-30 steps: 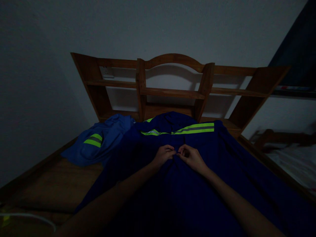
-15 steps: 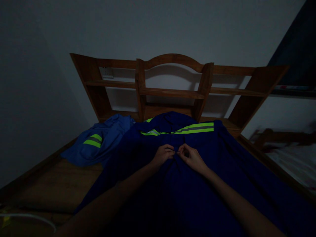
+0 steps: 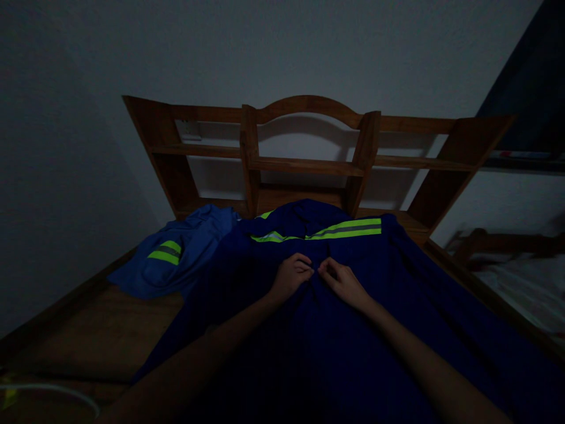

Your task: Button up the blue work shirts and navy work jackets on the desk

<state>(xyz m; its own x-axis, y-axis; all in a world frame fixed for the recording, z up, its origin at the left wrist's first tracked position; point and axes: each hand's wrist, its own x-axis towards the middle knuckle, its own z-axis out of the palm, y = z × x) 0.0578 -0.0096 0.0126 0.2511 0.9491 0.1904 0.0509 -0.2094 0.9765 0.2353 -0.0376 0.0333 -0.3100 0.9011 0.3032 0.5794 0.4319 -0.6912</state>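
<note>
At the near left we see a white cable (image 3: 57,387), with bare wooden boards (image 3: 97,330) beyond it. Farther back on the left, a rumpled lighter blue garment (image 3: 194,247) with a yellow-green and grey reflective patch (image 3: 165,252) lies against the dark blue work jacket (image 3: 348,347). The jacket spreads across the middle toward the near right, below a wooden headboard with shelves (image 3: 304,166), its reflective stripe (image 3: 346,229) crossing the far part. Our left hand (image 3: 289,277) is curled at the jacket's front, pinching the cloth between thumb and fingers. Just to its right, our right hand (image 3: 345,285) pinches the same front with thumb and forefinger, the fingertips nearly meeting the left's. At the right edge lies some pale cloth (image 3: 525,288).
</note>
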